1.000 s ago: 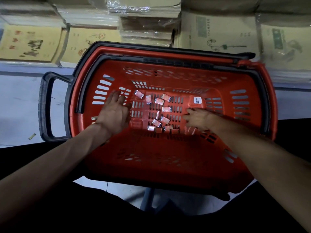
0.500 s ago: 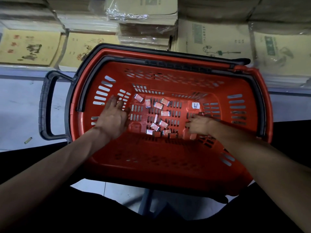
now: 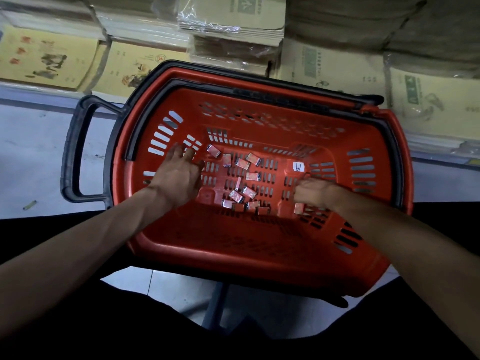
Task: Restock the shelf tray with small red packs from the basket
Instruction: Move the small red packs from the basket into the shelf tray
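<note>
Left hand (image 3: 179, 178) flat, fingers straight, holding nothing, on left of basket (image 3: 259, 268) floor. Right hand (image 3: 315, 193) curled at floor's right; can't tell if it grips anything. Small red packs (image 3: 253, 176) scattered mid-floor between both hands.

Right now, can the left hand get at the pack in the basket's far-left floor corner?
Probably yes: the left hand is open over the basket floor, fingertips just short of that pack, nothing between them.
</note>
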Motion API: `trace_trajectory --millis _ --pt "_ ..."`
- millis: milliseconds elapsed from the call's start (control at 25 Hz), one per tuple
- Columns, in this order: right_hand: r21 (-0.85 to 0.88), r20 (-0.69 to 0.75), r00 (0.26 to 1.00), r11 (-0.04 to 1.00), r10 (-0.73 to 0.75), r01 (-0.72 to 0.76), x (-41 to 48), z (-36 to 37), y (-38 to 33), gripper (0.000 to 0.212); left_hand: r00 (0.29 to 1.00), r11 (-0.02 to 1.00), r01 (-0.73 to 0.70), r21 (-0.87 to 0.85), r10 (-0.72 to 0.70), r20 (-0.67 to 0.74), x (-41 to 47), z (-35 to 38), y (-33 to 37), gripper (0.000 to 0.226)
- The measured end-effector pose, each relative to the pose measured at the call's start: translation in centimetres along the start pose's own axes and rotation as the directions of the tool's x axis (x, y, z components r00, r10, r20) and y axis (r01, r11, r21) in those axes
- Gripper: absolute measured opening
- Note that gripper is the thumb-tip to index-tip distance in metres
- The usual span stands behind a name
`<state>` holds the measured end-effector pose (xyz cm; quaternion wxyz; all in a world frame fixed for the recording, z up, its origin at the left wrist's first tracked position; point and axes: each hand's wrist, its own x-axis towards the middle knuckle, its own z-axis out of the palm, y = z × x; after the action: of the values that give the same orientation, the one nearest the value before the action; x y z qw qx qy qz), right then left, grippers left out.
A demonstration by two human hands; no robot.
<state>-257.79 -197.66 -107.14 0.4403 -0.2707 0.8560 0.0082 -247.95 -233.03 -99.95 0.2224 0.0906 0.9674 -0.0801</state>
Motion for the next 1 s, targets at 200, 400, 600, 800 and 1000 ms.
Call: trace_trajectory --millis 200,400,600,800,1000 --pt "0.093 -0.002 0.997 0.992 0.080 -0.080 -0.5 -1.3 -0.8 0.026 0.999 0.994 0.032 -0.105 -0.031 0.003 0.0 -0.5 0.2 0.045" --pt "0.260 -0.334 0.941 0.965 0.062 0.029 0.0 -2.6 -2.3 0.044 0.991 0.840 0.097 -0.534 -0.129 -0.023 -0.3 -1.7 0.0 0.049" --pt "0.518 -0.515 0.856 0.813 0.049 0.265 -0.6 -5.8 -8.5 0.036 0.954 0.336 0.192 -0.922 -0.286 0.094 0.1 -3.1 1.1 0.026" --pt "0.495 -0.625 0.778 0.737 -0.065 0.459 -2.3 -9.5 -16.3 0.032 0.877 -0.698 0.435 -0.569 0.186 0.442 0.4 -5.0 2.2 0.055" --pt "0.256 -0.703 0.693 0.852 -0.160 0.457 -3.6 -9.7 -20.3 0.033 0.914 -0.815 0.368 -0.448 0.228 0.337 -0.1 -6.1 2.1 0.051"
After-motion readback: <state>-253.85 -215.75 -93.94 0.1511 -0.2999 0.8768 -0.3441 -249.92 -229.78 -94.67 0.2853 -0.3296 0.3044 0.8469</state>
